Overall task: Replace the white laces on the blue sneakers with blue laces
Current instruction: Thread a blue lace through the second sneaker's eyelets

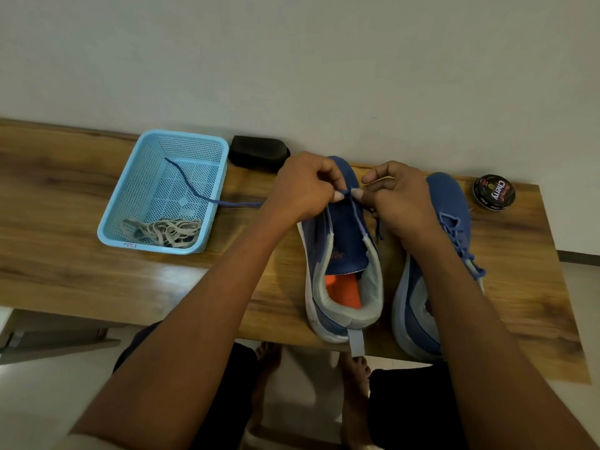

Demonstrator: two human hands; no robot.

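Centre of desk (81,271): L hand (302,190) & R hand (402,199) both pinch blue lace (349,193) over unlaced sneaker (344,274); laced sneaker (448,203) at its 3 o'clock. Tin (493,192) reads "Cherry". White laces (168,232) in basket (110,222), 9 o'clock.

This looks like a room in a home, because a wooden table (81,196) stands against a plain white wall (292,60), with a blue plastic basket (130,190), a round tin of shoe polish (493,191) and a black brush (258,153) on it, and bare feet (355,368) on the floor.
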